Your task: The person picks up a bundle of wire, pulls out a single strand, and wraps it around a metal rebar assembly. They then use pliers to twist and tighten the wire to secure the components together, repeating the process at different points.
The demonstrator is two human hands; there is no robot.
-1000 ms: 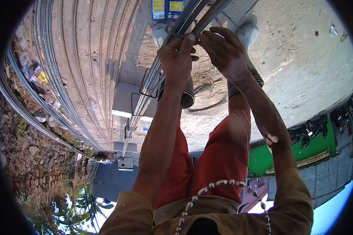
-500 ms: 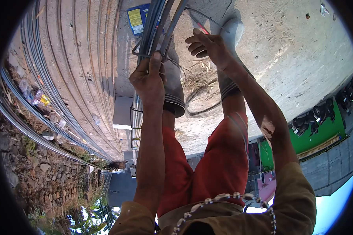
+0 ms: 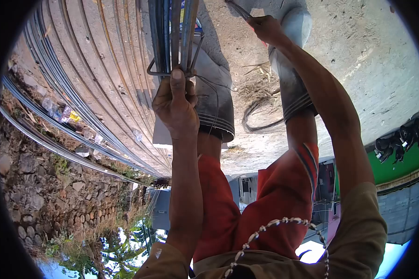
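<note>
My left hand [image 3: 176, 104] is closed at the corner of a bent steel stirrup [image 3: 159, 73], its thumb pressed up against it. The stirrup runs around a bundle of long steel bars [image 3: 160, 32]. Thin tie wires [image 3: 212, 83] trail out to the right of that hand, in front of one boot. My right hand [image 3: 267, 30] is wrapped around the handles of pincers [image 3: 239, 9], whose head is at the top edge of the view. A bit of red handle shows below the fingers.
My grey boots [image 3: 295, 30] stand on bare concrete ground [image 3: 358, 60]. Between them lie a loop of wire [image 3: 249, 118] and dry straw [image 3: 260, 86]. Long curved rods [image 3: 86, 42] fill the left side, beside a stone wall [image 3: 42, 186]. Motorbikes [image 3: 400, 142] are parked at far right.
My right hand was open beside the pincers; now it has closed on them and moved up and right. My left hand has stayed at the stirrup. The whole view has shifted.
</note>
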